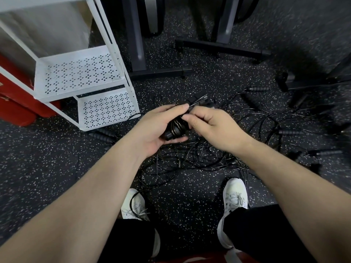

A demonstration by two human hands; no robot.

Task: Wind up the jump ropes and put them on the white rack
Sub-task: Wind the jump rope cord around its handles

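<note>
Two white sneakers stand nearest, and a black cord already loops over the left one, so a shift of the feet could snag it and drag the heap. Just beyond lies the tangle of loose jump ropes, thin black cords crossing one another on the floor with their ribbed handles scattered at the edges. Above it the left hand has its grip closed around a wound jump rope bundle, coils wrapped over the handles, while the right hand pinches the cord's loose end between thumb and fingertips. The likely trouble is that the free end slips and the springy coils unwind, or that the trailing length is caught in the heap and pulls other ropes up with it. No surface carries anything; everything rests on dark speckled rubber floor. The white rack stands near on the left, its perforated shelves bare, and a loosely wound bundle might slide off. A red object sits behind it. Farthest are black machine bases, suggesting a gym.
</note>
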